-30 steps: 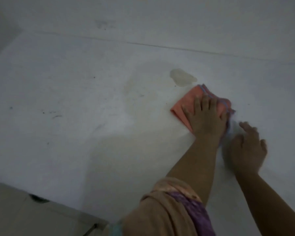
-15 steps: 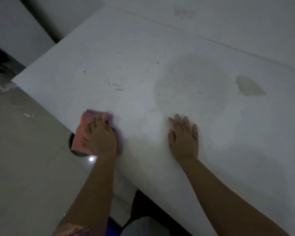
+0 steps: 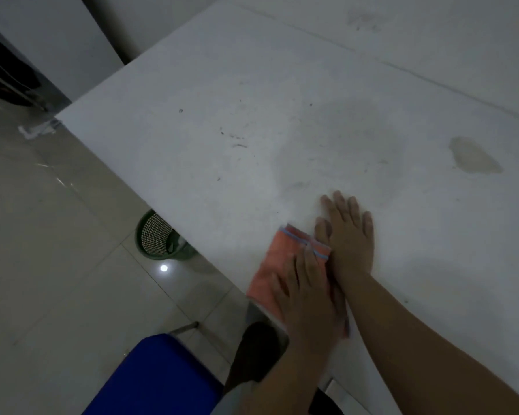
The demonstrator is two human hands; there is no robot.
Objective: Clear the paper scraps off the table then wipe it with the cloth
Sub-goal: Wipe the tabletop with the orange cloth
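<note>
Left hand point(image 3: 304, 290) lies flat on the pink cloth point(image 3: 277, 266), fingers straight and pressing it to the white table point(image 3: 252, 100) at the near edge, so it pushes the cloth rather than clutches it. Right hand point(image 3: 346, 235) rests palm down on the bare tabletop just beside the cloth, fingers spread and straight, holding nothing; the two hands touch or very nearly touch at the cloth's right border. By size, the table fills most of the view, with a pale tiled floor point(image 3: 57, 265) to its left, a blue seat point(image 3: 156, 375) at the bottom, a green mesh bin point(image 3: 156, 239) standing on the floor partly under the table edge, and a tan stain point(image 3: 474, 157) far out on the right of the top. Small dark marks point(image 3: 237, 142) dot the middle of the surface. No paper scraps show on the table, so the clearing step looks done and the wiping step is in hand. The far half and the stain appear unwiped, judging by how they lie. The next move probably calls for steady downward pressure and a long push away from the edge toward the marks and the stain, keeping the cloth flat so it does not bunch or slip off the table.
</note>
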